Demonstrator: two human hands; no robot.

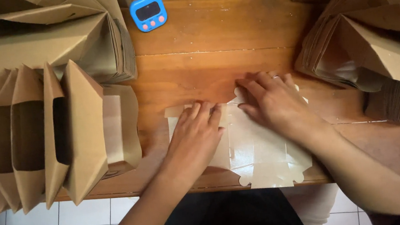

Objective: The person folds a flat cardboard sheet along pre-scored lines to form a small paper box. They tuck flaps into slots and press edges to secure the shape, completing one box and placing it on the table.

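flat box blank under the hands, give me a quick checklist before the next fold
1. Flat box blank lies flat on the wooden table: ok.
2. Left hand presses on the blank's left part: ok.
3. Right hand presses near its upper edge: ok.
4. Blank fully on the table: not ok, its scalloped near edge overhangs the table edge.
5. Folded boxes stand apart on the left, nested stack on the right: ok.
6. Blue timer out of the way at the far side: ok; its display: cannot tell.
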